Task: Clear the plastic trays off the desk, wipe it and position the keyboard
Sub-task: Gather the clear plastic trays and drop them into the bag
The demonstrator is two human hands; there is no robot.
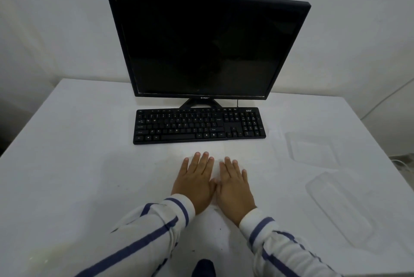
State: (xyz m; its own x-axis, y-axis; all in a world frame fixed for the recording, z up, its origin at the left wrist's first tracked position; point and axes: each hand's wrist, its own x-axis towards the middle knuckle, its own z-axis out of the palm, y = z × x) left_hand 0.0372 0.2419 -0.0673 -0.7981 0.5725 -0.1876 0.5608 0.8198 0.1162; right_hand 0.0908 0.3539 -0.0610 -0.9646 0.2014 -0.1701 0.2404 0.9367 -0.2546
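Observation:
My left hand (196,183) and my right hand (234,188) lie flat, palms down, side by side on the white desk (78,164), thumbs touching. A faint pale sheet or cloth (216,160) shows under and between the fingers; neither hand grips it. The black keyboard (199,125) sits just beyond my fingertips, close against the monitor's foot. Two clear plastic trays rest on the desk's right side: one (313,149) to the right of the keyboard, a longer one (340,207) nearer me, right of my right hand.
A black monitor (206,41) with a dark screen stands at the back centre, a thin cable (238,103) hanging behind the keyboard. A white wall is behind. The desk's edges run along the left and the right, with white cables (403,164) past the right edge.

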